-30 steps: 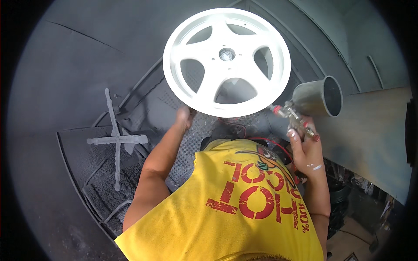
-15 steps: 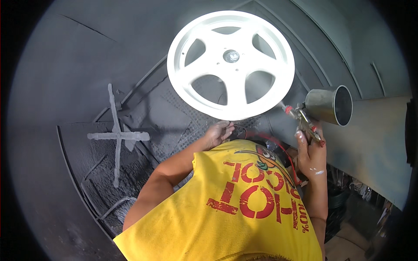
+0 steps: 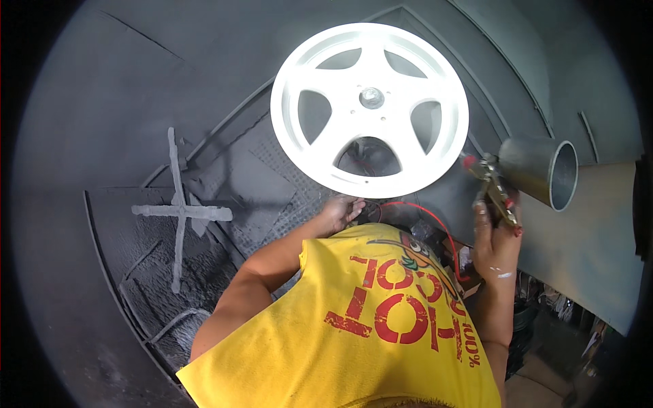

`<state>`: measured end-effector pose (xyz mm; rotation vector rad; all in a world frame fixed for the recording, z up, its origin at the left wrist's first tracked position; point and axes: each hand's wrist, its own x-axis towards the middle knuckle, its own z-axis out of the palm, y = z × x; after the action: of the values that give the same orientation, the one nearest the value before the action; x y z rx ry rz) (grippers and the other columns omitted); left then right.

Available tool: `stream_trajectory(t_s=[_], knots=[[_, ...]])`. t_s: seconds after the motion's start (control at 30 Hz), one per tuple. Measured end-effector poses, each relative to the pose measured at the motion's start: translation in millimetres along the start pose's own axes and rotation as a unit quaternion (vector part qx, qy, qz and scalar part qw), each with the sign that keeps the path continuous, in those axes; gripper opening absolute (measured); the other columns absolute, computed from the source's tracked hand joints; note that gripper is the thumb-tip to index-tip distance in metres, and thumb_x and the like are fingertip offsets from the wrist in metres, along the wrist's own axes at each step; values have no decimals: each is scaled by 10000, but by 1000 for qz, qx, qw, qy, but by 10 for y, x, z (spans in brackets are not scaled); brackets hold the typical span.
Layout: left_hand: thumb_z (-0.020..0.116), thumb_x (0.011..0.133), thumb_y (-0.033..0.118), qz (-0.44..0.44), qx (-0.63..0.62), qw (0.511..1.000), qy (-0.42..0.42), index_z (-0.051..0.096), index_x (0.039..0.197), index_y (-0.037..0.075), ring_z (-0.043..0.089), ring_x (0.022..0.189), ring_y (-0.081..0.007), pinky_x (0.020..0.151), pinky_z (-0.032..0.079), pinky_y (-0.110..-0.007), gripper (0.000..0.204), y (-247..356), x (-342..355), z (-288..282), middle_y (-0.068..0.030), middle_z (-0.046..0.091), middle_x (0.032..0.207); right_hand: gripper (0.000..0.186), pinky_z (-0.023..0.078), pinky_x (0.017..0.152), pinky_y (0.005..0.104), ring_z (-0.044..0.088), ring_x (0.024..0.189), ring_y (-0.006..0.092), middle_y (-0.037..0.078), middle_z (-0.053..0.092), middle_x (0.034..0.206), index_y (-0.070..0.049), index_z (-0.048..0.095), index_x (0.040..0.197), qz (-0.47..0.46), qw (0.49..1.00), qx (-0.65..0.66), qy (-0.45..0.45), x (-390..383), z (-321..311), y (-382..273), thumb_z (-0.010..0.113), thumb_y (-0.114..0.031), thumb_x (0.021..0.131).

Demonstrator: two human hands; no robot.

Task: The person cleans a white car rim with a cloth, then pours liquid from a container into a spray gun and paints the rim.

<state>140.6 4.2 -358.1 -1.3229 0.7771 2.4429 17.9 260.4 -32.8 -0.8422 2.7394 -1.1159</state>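
Observation:
A white five-spoke wheel rim [image 3: 320, 160] faces up in front of me, with a round centre [image 3: 371, 98]. My right hand [image 3: 498, 238] is closed around a metal spray gun [image 3: 495, 187] with a large grey cup [image 3: 530, 170]. The gun's red-tipped nozzle stands just off the rim's right edge, apart from it. My left hand [image 3: 342, 213] is just below the rim's near edge, fingers curled together; what they hold, if anything, I cannot make out. A red hose [image 3: 435, 223] arcs between my hands, in front of my yellow shirt.
To the left stands a cross-shaped grey stand [image 3: 180, 211], coated in paint. Dark grey sheeting [image 3: 136, 88] covers the walls around me. A pale panel [image 3: 578, 251] slopes at the right, with clutter [image 3: 558, 302] below it. Textured matting [image 3: 269, 224] lies on the floor.
The rim has turned, and sits slightly farther right and lower in the picture. My right hand and the spray gun have moved right and a little down, away from the rim.

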Motion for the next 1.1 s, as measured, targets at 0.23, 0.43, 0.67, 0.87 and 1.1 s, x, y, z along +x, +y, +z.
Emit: stream_trajectory(t_s=[0.23,0.43,0.67,0.87,1.1], knots=[[538,1004,122,11,-19,1000,5,590,1171,74,644,858,-118,699,552,-245,181,6,43,-57,-35,659,1005,248,492,823,357,633,906,282,176,628,1006,55,556,1171,47,984,132,-112,-78,-35,-220,581,-32,940],[530,1002,105,7,-10,1000,-1,598,1152,54,640,854,-116,699,549,-240,173,75,2,19,-32,661,1007,281,483,837,334,608,911,249,168,610,1027,50,522,1218,53,994,78,-50,61,-4,-353,570,-41,957],[520,1006,93,35,-28,999,-24,613,1137,52,643,845,-108,709,553,-224,166,131,-98,-15,-32,671,1026,276,486,809,357,596,870,254,164,605,983,23,509,1248,68,997,0,-33,60,-34,4,499,-6,974],[560,987,90,48,-19,998,-23,584,1201,63,644,863,-104,708,552,-224,216,181,-117,-12,-32,675,1031,319,477,934,402,601,1088,410,228,599,1190,17,546,1273,100,956,42,-273,131,229,-222,545,-73,967],[566,980,79,41,22,998,-39,630,1146,48,635,836,-82,680,540,-194,180,170,73,-94,-21,688,1020,322,484,935,408,599,1102,407,231,545,1292,18,588,1252,-121,955,129,-239,665,714,-531,561,-129,967]])
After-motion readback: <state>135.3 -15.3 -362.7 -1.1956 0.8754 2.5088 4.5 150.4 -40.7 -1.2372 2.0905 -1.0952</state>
